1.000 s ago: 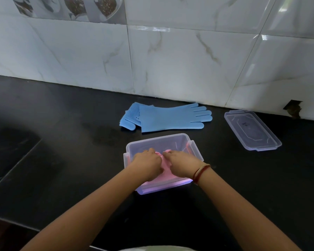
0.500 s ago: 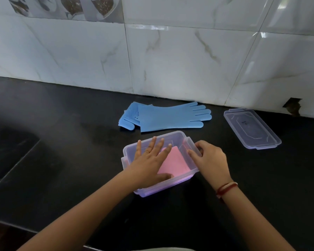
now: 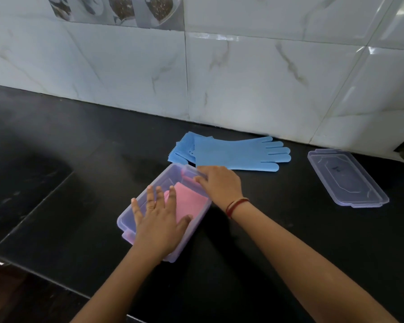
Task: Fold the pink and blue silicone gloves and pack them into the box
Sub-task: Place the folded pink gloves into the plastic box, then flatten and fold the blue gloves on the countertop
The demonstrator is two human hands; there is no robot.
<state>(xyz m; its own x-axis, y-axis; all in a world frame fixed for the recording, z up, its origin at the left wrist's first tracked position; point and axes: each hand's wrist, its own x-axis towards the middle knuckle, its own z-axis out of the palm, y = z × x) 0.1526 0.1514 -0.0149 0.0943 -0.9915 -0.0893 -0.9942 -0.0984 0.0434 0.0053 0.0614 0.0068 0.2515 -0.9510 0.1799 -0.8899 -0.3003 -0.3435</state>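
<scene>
The left hand (image 3: 158, 226) lies flat, fingers spread, pressing the folded pink gloves (image 3: 188, 203) inside the clear box (image 3: 131, 217). The right hand (image 3: 221, 185) grips the box's far rim. Blue gloves (image 3: 233, 153) lie on the table (image 3: 289, 241) just behind.

Folded pink gloves (image 3: 189, 203) inside clear box (image 3: 135, 214); blue gloves (image 3: 233, 153) flat behind.

The left hand (image 3: 158, 223) lies flat over the box (image 3: 135, 207) holding folded pink gloves (image 3: 189, 202). The right hand (image 3: 221, 183) grips its far rim. Blue gloves (image 3: 236, 153) lie behind.
</scene>
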